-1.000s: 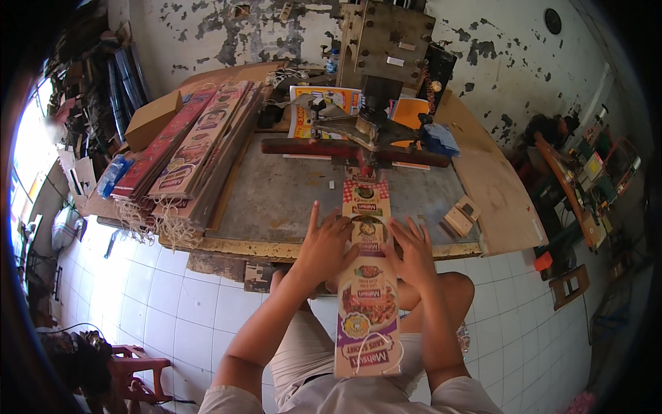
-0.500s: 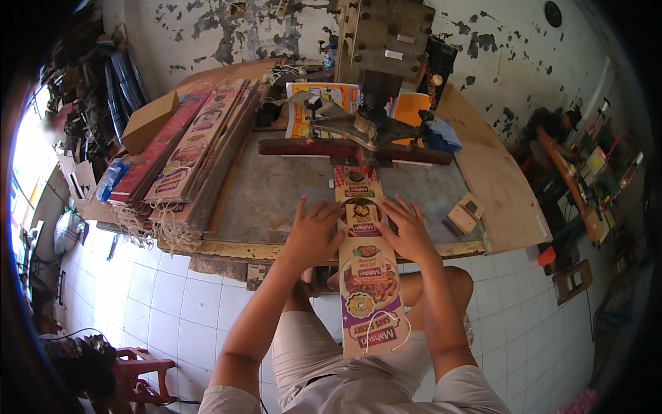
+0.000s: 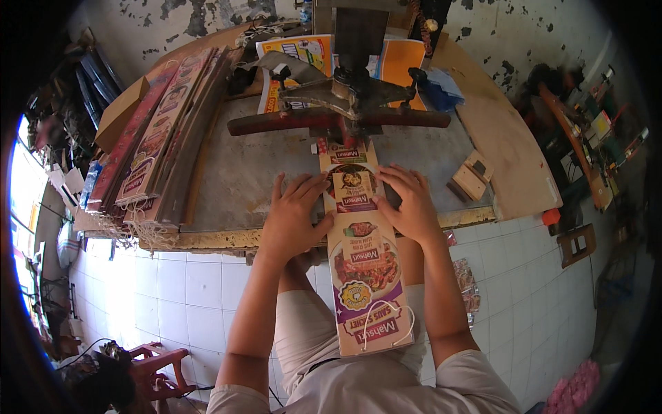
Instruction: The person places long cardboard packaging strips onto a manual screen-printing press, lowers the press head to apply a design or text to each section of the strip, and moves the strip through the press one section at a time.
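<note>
A long printed cardboard strip (image 3: 360, 238) lies lengthwise from the metal worktop over its front edge, its near end above my lap. A white string (image 3: 412, 324) loops at that near end. The far end reaches beneath the red bar of a metal press (image 3: 338, 117). My left hand (image 3: 293, 210) rests beside the strip's left edge, fingers stretched out and thumb tip at the card. On the opposite edge, my right hand (image 3: 412, 207) lies with fingers extended, its fingertips and thumb touching the card. The undersides of both hands are hidden.
Stacked printed strips with strings (image 3: 155, 141) lie on the left beside a brown cardboard box (image 3: 123, 114). A small wooden block (image 3: 472, 176) sits on the right worktop. Colourful printed sheets (image 3: 400, 62) are behind the press. A red stool (image 3: 158, 369) stands on the floor lower left.
The view has shifted slightly, so the press and table appear nearer. Both hands stay at the strip's edges; my right fingers look closer together over its edge.
</note>
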Motion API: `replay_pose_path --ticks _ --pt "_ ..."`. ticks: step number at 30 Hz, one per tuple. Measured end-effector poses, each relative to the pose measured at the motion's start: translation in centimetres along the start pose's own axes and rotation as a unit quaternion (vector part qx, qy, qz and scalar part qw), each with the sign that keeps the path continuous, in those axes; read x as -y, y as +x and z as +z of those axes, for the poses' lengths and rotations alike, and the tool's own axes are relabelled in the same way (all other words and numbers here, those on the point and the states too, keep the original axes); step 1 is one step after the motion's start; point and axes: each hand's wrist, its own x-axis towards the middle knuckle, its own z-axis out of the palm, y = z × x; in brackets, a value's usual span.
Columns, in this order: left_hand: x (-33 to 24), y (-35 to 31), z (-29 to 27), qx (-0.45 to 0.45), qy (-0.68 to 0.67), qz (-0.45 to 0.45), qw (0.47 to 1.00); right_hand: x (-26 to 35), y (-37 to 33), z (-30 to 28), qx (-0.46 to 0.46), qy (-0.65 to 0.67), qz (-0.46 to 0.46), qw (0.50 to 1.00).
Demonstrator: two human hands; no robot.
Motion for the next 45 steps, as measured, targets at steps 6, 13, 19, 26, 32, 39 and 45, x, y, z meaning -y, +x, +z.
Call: replay_pose_path --ticks 6,13,19,26,32,39,45 --pt "0.0 0.12 0.05 0.007 -0.008 -0.003 1.0 -0.08 -0.02 -0.09 -0.007 0.013 0.004 1.0" --pt "0.0 0.1 0.08 0.007 0.004 -0.005 1.0 0.18 0.13 -0.33 -0.01 0.027 0.009 1.0" --pt "0.07 0.24 0.12 0.008 0.013 -0.005 1.0 0.01 0.12 -0.13 -0.015 0.032 0.013 0.999" --pt "-0.07 0.24 -0.02 0.012 0.012 -0.009 1.0 0.32 0.25 -0.36 -0.017 0.039 0.014 0.999" --pt "0.16 0.16 0.08 0.011 0.018 -0.004 1.0 0.27 0.24 -0.3 -0.018 0.047 0.016 0.999" --pt "0.1 0.18 0.13 0.011 0.019 -0.008 1.0 0.47 0.34 -0.48 -0.01 0.043 0.027 0.999" --pt "-0.09 0.24 0.1 0.006 0.017 -0.01 1.0 0.51 0.32 -0.49 -0.007 0.045 0.028 0.999"
